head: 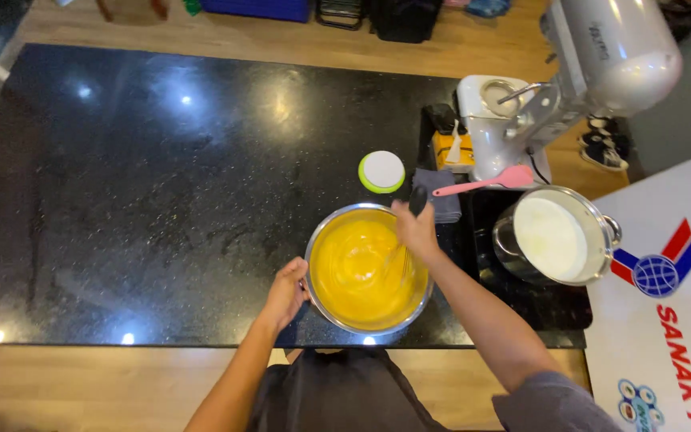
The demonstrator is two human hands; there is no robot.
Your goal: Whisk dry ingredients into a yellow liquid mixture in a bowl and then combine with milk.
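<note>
While resting on the black worktop [121, 200], one steel bowl [317, 300] of yellow batter: gripped at its rim by left hand [285, 290], stirred with one whisk [400, 258] clasped in right hand [414, 228]. Nearby, one milk pot [601, 220], one pink spatula [481, 183], one round lid [381, 171].

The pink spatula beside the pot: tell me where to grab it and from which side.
Grip the pink spatula by its thin handle, near the free end that points toward the yellow bowl. Come from above on the bowl side: the handle lies nearly flat over the grey cloth, while the broad blade end sits close against the mixer base and the pot, leaving little room there.
</note>
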